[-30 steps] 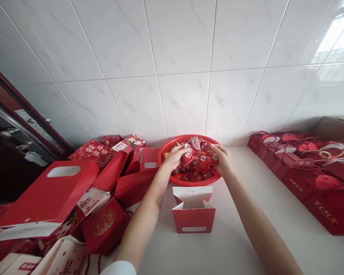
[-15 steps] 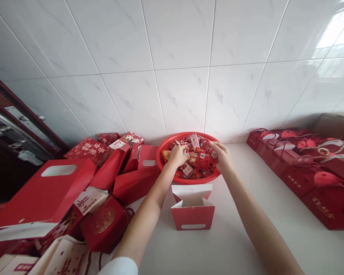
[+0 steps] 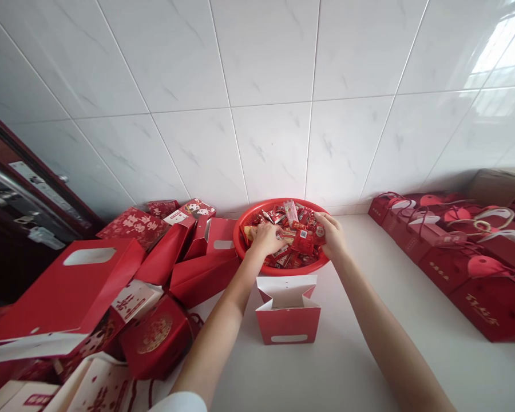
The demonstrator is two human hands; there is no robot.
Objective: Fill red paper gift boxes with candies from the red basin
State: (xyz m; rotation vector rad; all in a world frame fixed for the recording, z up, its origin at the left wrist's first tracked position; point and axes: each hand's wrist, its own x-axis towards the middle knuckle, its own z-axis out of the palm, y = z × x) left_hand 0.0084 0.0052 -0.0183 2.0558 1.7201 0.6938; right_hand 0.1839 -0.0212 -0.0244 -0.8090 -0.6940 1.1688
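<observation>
A red plastic basket (image 3: pixel 237 243) full of small wrapped sweets (image 3: pixel 292 213) stands against the wall. Inside its left half is my left hand (image 3: pixel 266 238), fingers curled down among the wrappers; what they grip, if anything, is hidden. At the right rim my right hand (image 3: pixel 331 234) pinches a red wrapped sweet (image 3: pixel 320 233) between thumb and fingers. Between the hands lies a larger red packet (image 3: pixel 302 241) with a barcode. In front of the basket a red gift box (image 3: pixel 288 327) stands upright with its white-lined top open.
Red and white gift boxes (image 3: pixel 98 274) are heaped on the left of the white table (image 3: pixel 347 343). A row of red corded boxes (image 3: pixel 446 263) runs along the right side, with a brown carton (image 3: pixel 495 189) behind. A tiled wall (image 3: pixel 270 149) closes off the back.
My left hand has moved slightly right and lower into the sweets, covering a white-and-red one. My right hand stays at the rim with its sweet.
</observation>
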